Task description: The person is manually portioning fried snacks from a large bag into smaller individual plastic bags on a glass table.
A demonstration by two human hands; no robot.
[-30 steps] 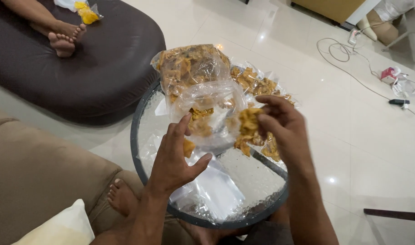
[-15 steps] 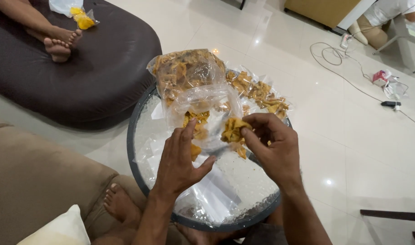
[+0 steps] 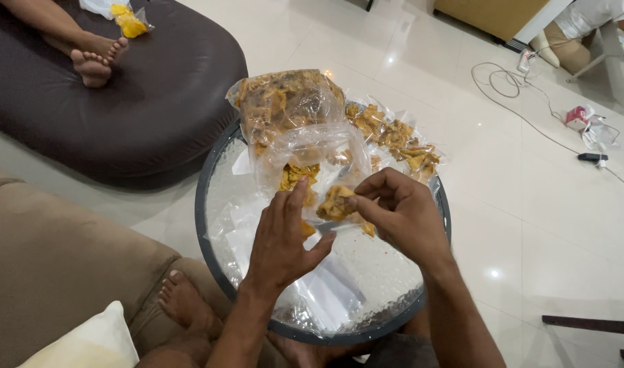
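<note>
On the round glass counter point(image 3: 220, 204) stands a big clear bag of fried snacks point(image 3: 285, 102). Just before it, the left hand point(image 3: 281, 238) holds open a small plastic bag point(image 3: 312, 153), fingers clamped on its rim. The right hand point(image 3: 400, 215) pinches a clump of yellow chips point(image 3: 334, 202) at the bag's mouth.

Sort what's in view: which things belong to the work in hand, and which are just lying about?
In use: left hand holding open the small clear bag; right hand pinching fried snacks; big snack bag; round glass table.
Lying about: cable, cushion, dark sofa.
</note>
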